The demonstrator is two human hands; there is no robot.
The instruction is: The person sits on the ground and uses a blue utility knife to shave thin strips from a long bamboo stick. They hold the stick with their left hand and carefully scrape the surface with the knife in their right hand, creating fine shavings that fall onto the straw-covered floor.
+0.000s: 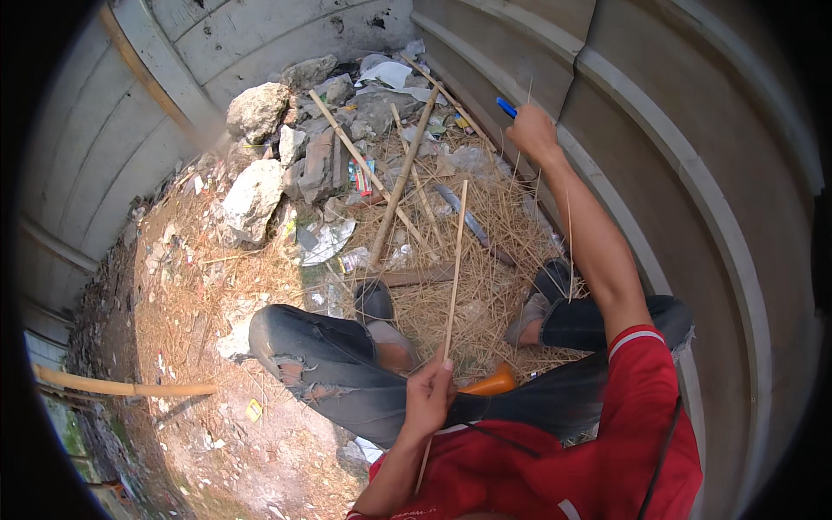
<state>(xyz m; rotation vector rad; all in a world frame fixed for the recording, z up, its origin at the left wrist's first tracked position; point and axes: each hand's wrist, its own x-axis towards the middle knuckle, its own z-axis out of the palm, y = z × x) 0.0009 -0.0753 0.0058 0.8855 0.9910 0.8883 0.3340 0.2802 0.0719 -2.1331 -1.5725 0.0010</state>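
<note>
My left hand [428, 395] is closed around a long, thin bamboo strip [457, 269], which stands upright in front of my chest. The strip's lower end runs down past my wrist. Stretched out to the far right, my right hand [530, 135] is closed on a blue-handled object [506, 107]; its other end is hidden by the fist, so its kind is unclear. Thin pale strands show beside that hand and forearm. Between my crossed legs lies an orange object [490, 381], partly covered by my thigh. A long-bladed knife [464, 214] rests on the shavings ahead.
Bamboo sticks [407, 173] lie crossed ahead of my feet over a heap of straw-like shavings [459, 312]. Rocks [253, 199] and litter stand left of them. A ribbed wall [685, 173] rises close on the right. A bamboo pole [126, 387] juts in at the left.
</note>
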